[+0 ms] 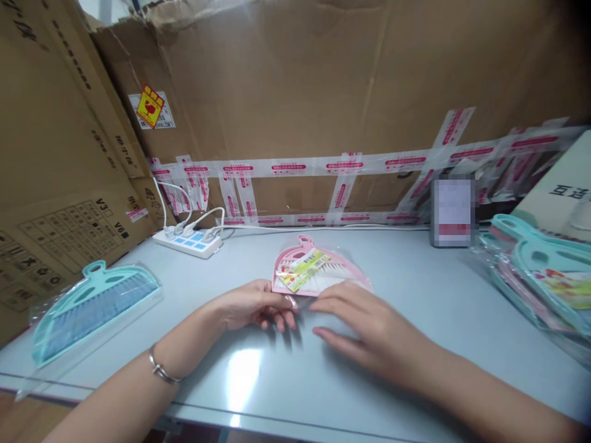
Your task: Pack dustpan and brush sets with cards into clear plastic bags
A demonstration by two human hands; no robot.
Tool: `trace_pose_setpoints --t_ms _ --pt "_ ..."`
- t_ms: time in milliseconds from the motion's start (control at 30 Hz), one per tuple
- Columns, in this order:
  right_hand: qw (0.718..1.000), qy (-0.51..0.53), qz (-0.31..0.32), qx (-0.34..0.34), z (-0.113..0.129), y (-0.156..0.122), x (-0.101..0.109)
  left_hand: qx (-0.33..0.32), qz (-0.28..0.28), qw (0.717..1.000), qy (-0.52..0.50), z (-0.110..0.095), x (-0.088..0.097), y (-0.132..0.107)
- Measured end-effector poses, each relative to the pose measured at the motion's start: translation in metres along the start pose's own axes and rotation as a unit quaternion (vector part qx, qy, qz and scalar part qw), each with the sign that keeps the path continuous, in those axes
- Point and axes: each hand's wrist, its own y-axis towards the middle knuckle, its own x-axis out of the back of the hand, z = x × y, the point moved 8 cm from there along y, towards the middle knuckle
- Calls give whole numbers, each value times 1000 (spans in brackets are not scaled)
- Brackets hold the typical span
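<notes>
A pink mini dustpan-and-brush set (318,271) in a clear plastic bag lies flat at the middle of the grey table (406,295), with a yellow label on top. My left hand (253,304) pinches the near edge of its bag, fingers curled. My right hand (364,323) rests flat on the bag's near right edge, fingers stretched out toward the left hand.
A teal bagged dustpan set (87,307) lies at the left. A stack of several teal and pink bagged sets (540,271) sits at the right. A white power strip (187,241) with cables sits at the back left. Taped cardboard walls (323,92) enclose the table.
</notes>
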Motion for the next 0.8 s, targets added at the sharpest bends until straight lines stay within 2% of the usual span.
trace_pose_setpoints --t_ms 67,133,233,333,467,567,700,800 --pt "1000 2 6 24 13 0 -19 6 32 999 19 1 -6 -1" --pt "1000 -15 12 23 16 -2 -34 15 74 996 37 3 -14 -2" --pt "997 -64 22 23 15 -6 -43 39 108 991 62 7 -20 -5" --pt "991 -124 38 12 11 -8 -44 55 103 990 79 9 -19 -5" --pt "982 -183 37 13 10 -7 -42 53 68 993 85 8 -10 -5" --pt "980 -195 29 14 6 -6 -37 58 58 992 101 7 -6 -6" --pt "979 -196 53 9 -5 -6 -28 64 44 987 138 6 0 -7" --pt "975 -212 62 9 -10 -5 -20 71 61 981 173 9 1 -7"
